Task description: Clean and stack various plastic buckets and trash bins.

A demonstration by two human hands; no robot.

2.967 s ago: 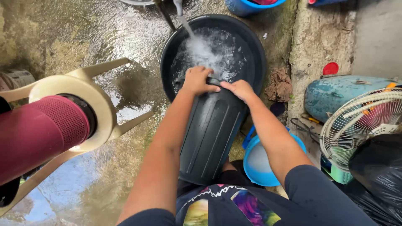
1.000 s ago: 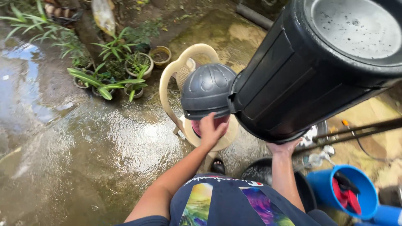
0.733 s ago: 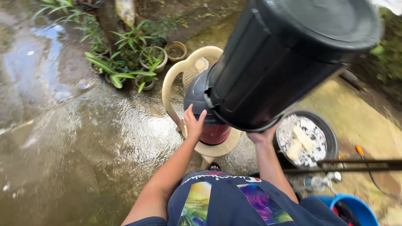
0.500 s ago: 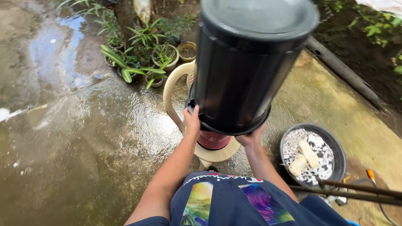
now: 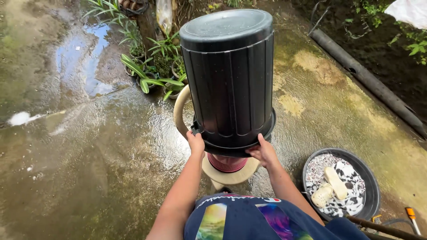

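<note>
- The left hand and right hand are bare: no gloves, rings or watch show.
- Both forearms are uncovered up to the lower edge of the frame.
- A dark navy T-shirt covers the chest.
- Its front bears a colourful print in green, yellow, purple and blue, under a line of white lettering.

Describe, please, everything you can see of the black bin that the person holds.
The black bin is a round plastic container with vertical ribs down its wall and a wider rim. It is turned upside down and upright, its flat wet bottom facing up. The left hand grips the rim on one side, by a small handle lug, and the right hand grips the other side. It is over a dark red cylinder on a cream plastic chair, above wet concrete ground. Its inside is hidden.
</note>
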